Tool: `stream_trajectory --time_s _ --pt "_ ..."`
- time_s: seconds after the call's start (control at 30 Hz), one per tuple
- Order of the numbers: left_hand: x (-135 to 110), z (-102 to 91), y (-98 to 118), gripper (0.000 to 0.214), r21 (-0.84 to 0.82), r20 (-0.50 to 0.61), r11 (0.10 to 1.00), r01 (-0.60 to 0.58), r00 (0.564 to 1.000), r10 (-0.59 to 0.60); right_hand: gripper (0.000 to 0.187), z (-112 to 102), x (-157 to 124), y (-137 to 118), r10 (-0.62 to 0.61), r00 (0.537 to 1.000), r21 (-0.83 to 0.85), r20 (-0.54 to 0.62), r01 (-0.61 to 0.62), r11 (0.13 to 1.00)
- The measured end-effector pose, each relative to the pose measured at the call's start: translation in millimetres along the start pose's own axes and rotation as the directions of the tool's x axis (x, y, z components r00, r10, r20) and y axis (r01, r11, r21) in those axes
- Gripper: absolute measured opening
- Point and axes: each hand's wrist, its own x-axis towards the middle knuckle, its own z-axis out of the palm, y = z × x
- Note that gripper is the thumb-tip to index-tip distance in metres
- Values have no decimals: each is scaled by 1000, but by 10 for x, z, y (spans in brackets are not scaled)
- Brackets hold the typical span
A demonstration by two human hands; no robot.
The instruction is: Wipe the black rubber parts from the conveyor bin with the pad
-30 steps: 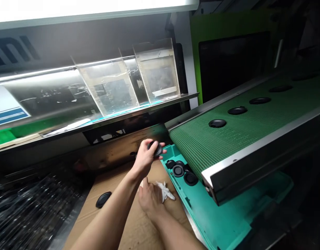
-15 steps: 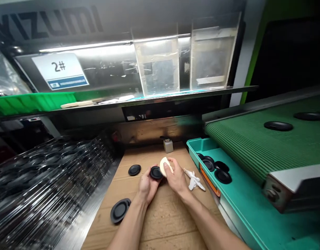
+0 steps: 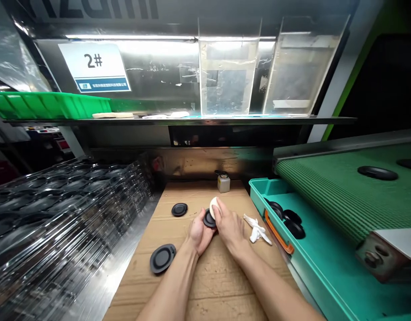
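Note:
My left hand point(image 3: 199, 232) is closed around a small black round disc point(image 3: 209, 220), holding it over the cardboard sheet point(image 3: 205, 276). My right hand point(image 3: 229, 225) grips a white rounded pad point(image 3: 213, 207) and presses it against that disc. Two more black discs lie on the cardboard: a small one point(image 3: 179, 209) to the left of my hands and a larger one point(image 3: 163, 258) nearer to me. A crumpled white cloth point(image 3: 256, 228) lies just right of my right hand.
A small bottle point(image 3: 223, 182) stands at the back of the cardboard. A teal tray point(image 3: 312, 263) with several black discs sits on the right under a green conveyor belt point(image 3: 346, 196) carrying more discs. Stacked clear blister trays point(image 3: 58, 214) fill the left side. A shelf runs overhead.
My left hand brought the black disc from beside the conveyor down to the cardboard. My right hand picked up the white pad and now holds it against the disc. The view swung left.

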Motion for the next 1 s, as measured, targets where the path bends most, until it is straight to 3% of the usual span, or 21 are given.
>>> stream_trajectory --time_s 0.1,0.23,0.37,0.53,0.63,0.7,0.83,1.0 --pt "4 -9 1 33 5 6 1000 1 1000 -1 49 -5 16 19 -100 995 23 30 99 995" --pt "15 2 -24 34 58 -18 998 -3 1000 4 48 -24 10 86 2 1000 15 20 -2 1000" --pt "15 -11 -18 32 28 12 1000 -5 1000 5 47 -1 15 111 -89 995 98 36 85 992" --pt "11 -8 -24 30 44 -51 996 -71 996 74 47 -25 199 249 124 987 293 -101 -90 952" --pt "39 8 -35 28 48 -46 994 -95 994 97 41 -42 173 298 82 982 462 -172 6 887" --pt "64 11 -40 28 44 -35 994 -105 994 107 36 -41 87 276 0 989 507 -148 76 858" --pt "85 -7 -81 25 49 -44 993 -104 993 106 29 -43 1 177 -157 988 434 -16 148 889" --pt "53 -20 -153 23 139 -31 974 -178 982 184 32 -40 115 115 -17 998 189 -65 29 982"
